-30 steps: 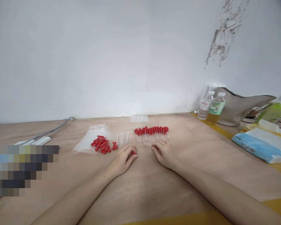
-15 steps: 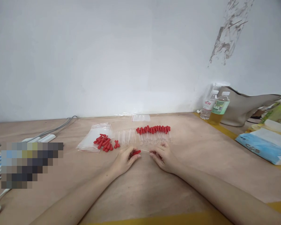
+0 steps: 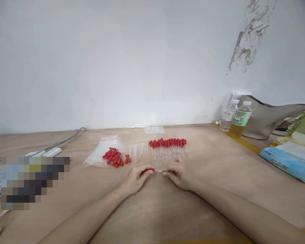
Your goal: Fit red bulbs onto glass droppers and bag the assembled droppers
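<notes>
Pinching red rubbery bulb (image 3: 152, 169) in left hand (image 3: 137, 177), thin clear straight tube (image 3: 158, 170) in right hand (image 3: 178, 173); now brought end-on, apparently mating.

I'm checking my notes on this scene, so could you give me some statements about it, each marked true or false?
1. The left hand holds a red bulb. True.
2. The right hand is empty. False: the right hand holds a thin clear tube.
3. Some loose red bulbs lie on clear bags. True.
4. The green-labelled bottle is uncapped. False: the green-labelled bottle has a white cap.
</notes>
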### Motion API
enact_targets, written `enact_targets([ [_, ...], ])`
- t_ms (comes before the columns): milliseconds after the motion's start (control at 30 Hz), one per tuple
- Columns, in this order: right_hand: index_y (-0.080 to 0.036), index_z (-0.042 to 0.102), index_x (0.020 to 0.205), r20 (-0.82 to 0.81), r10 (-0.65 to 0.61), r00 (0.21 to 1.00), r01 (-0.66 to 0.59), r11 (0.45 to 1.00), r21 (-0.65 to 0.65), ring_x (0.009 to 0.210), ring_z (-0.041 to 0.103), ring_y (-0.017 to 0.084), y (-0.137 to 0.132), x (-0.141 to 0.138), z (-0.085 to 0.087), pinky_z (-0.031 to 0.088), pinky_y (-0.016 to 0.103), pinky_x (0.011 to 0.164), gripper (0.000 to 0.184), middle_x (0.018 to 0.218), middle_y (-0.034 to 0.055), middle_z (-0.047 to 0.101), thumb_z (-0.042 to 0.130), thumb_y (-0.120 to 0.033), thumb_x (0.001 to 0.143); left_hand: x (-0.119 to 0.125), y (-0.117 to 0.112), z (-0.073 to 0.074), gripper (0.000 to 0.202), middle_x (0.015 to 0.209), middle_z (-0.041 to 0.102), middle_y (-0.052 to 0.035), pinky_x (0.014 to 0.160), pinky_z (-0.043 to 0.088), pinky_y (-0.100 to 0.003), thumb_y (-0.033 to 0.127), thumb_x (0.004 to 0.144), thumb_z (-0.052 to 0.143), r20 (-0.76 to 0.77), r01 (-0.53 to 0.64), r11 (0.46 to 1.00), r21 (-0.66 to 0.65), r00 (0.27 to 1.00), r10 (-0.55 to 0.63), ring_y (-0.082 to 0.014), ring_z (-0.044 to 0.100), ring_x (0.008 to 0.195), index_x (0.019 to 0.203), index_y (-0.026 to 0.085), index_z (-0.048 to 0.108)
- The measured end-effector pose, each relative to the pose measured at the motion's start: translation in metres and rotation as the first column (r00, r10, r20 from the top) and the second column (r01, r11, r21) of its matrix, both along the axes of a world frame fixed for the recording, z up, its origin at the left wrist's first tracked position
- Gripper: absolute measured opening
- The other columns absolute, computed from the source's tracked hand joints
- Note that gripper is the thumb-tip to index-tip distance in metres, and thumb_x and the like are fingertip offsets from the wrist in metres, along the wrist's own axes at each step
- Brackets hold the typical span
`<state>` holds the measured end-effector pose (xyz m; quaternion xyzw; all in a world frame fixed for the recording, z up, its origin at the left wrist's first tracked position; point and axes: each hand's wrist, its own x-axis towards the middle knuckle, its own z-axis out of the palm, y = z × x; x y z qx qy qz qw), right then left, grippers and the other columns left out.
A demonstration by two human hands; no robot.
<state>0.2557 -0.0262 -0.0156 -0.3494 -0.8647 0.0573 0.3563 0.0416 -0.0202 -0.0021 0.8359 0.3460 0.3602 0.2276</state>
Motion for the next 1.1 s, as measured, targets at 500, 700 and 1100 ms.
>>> enact_targets([
  [500, -0.021, 0.062, 0.081, 0.079, -0.045, 0.996, 0.037, 0.994, 0.098, 0.057, 0.045, 0.010, -0.004, -0.002, 0.006, 0.021, 0.031, 0.069, 0.023, 0.066, 0.0000, 0.061, 0.040, -0.025, 0.084, 0.000, -0.006, -0.001, 0.023, 0.073, 0.058, -0.0016, 0.061, 0.040, -0.022, 0.032, 0.084, 0.043, -0.170, 0.011, 0.999, 0.047, 0.985, -0.002, -0.0118, 0.051, 0.066, 0.086, 0.017, 0.060],
  [700, -0.017, 0.059, 0.071, 0.150, -0.091, 0.985, 0.073, 0.990, 0.117, 0.052, 0.041, 0.009, -0.008, -0.009, 0.008, 0.020, 0.030, 0.067, 0.029, 0.059, 0.0000, 0.058, 0.035, -0.024, 0.085, 0.001, -0.006, 0.000, 0.022, 0.070, 0.057, -0.0014, 0.060, 0.038, -0.021, 0.030, 0.084, 0.043, -0.207, 0.053, 0.991, 0.125, 0.978, -0.027, -0.0114, 0.050, 0.063, 0.083, 0.016, 0.060],
  [1100, -0.018, 0.055, 0.067, 0.252, -0.082, 0.964, 0.109, 0.989, -0.095, 0.049, 0.041, 0.008, -0.010, -0.019, 0.011, 0.022, 0.029, 0.071, 0.034, 0.063, -0.0025, 0.063, 0.029, -0.024, 0.088, -0.001, -0.004, -0.003, 0.022, 0.067, 0.056, -0.0016, 0.058, 0.038, -0.021, 0.030, 0.085, 0.043, -0.232, 0.074, 0.976, 0.204, 0.972, -0.025, -0.0114, 0.050, 0.061, 0.082, 0.016, 0.060],
])
